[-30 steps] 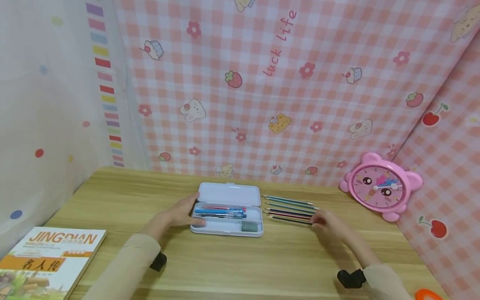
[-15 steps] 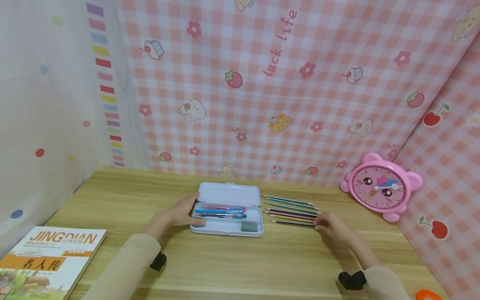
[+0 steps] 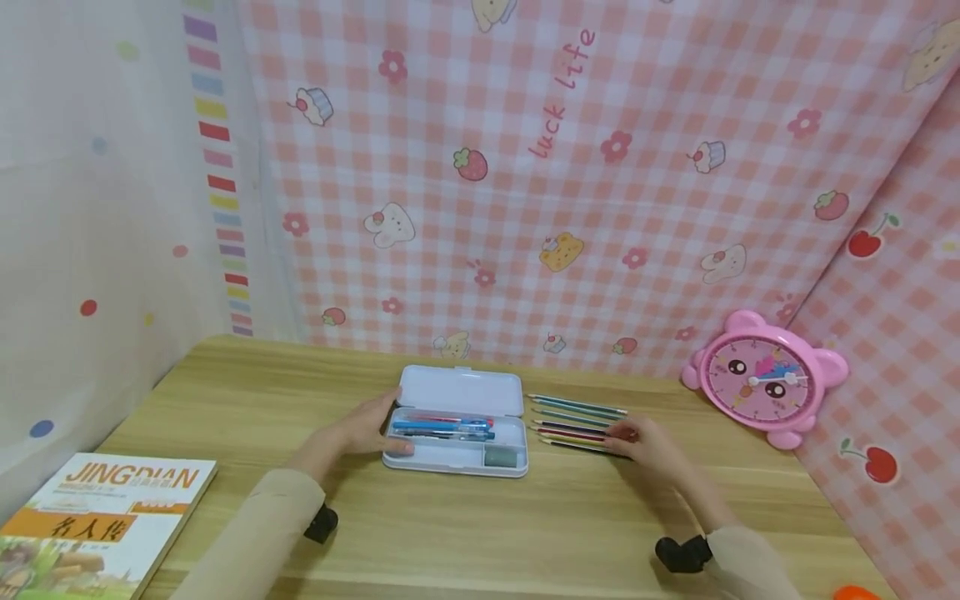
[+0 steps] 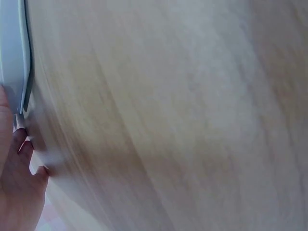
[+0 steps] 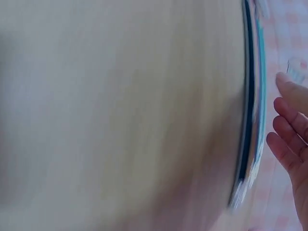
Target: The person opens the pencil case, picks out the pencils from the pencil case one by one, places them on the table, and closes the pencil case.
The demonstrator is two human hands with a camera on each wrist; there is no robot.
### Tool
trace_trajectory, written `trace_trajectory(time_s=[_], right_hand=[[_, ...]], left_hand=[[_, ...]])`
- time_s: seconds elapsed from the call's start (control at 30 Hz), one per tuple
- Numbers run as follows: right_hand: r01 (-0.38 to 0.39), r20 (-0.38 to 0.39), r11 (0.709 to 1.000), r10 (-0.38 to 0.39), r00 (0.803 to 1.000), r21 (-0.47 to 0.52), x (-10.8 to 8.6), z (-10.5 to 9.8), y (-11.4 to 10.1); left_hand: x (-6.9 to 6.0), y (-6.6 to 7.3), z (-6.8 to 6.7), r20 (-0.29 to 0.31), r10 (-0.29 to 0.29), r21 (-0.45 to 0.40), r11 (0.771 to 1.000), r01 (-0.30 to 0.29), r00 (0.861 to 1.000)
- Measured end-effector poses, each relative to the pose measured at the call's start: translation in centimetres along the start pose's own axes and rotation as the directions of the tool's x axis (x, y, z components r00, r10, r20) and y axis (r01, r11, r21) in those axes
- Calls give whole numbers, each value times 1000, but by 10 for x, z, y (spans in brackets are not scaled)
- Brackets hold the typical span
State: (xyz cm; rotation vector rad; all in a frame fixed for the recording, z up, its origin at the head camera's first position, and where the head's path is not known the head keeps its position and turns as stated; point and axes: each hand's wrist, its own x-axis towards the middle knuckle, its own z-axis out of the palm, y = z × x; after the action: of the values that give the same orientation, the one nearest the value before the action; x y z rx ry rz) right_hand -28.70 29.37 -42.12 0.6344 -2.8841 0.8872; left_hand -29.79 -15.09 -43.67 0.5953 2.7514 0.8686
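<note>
A white pencil case [image 3: 461,390] lies with its lid back; several pens [image 3: 435,426] and a grey-green block [image 3: 500,457] sit in its compartments. My left hand [image 3: 367,427] grips the left end, thumb over the front compartment's edge; the left wrist view shows only part of the hand beside the case. To the right, several pencils [image 3: 573,435] lie roughly side by side, points leftward. Over their right ends is my right hand [image 3: 637,440], hiding some of them. In the right wrist view its fingers [image 5: 284,130] look relaxed, apart from the pencils, with nothing between them.
A pink clock [image 3: 761,379] leans at the back right. At the left front lies a book [image 3: 112,517]. An orange item [image 3: 857,593] is cut off at the bottom right corner. Checked cloth [image 3: 510,192] hangs behind the wooden table [image 3: 450,533].
The right hand held the nearest pencil's end and drew it slightly right and toward the front. Now the hand is further left, over the pencils. The left hand stays on the case.
</note>
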Motion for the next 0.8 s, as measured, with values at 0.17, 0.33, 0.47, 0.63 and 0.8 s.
trace_trajectory(time_s=[0.17, 0.33, 0.47, 0.63, 0.8], right_hand=[[-158, 28, 972, 155, 988, 175, 32, 16, -32], [-307, 86, 874, 296, 951, 376, 67, 37, -64], [-414, 81, 841, 413, 907, 348, 83, 49, -86], [-497, 91, 828, 491, 866, 260, 94, 60, -94], [-451, 103, 837, 442, 891, 310, 121, 93, -35]], left_hand=[[-1, -1, 0, -10, 4, -9, 1000, -4, 1000], [-1, -2, 2, -18, 9, -13, 1000, -9, 1000], [0, -2, 2, -26, 22, -52, 998, -23, 999], [2, -5, 0, -48, -25, -192, 981, 15, 999], [9, -5, -5, -116, -100, -289, 955, 63, 988]])
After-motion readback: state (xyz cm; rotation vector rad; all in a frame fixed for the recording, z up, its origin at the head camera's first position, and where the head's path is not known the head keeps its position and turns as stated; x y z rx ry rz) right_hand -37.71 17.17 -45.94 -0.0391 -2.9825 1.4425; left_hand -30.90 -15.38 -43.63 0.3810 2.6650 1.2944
